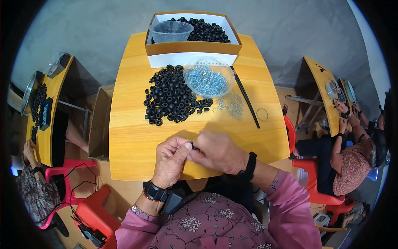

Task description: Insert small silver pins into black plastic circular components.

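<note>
1. A small black bit is between the two hands, just past the near edge of the table or above it.
2. The left hand has its thumb and finger pinched on the bit.
3. The right hand is beside it, with bent fingers close to the bit. Its fingertips are partly hidden, so I cannot tell if they pinch too.
4. Past the hands, a pile of black rings and smaller black bits lies on the yellow table.
5. A clear tub, full of tiny shiny screws, stands at the right side of the pile.
6. More loose screws lie just in front of the tub.
7. A thin black stick lies right of the tub, and a thin loop is near its end.
8. At the far end, a box holds black rings and a clear bowl.
9. Off to the right, another person sits on a red chair.
</note>
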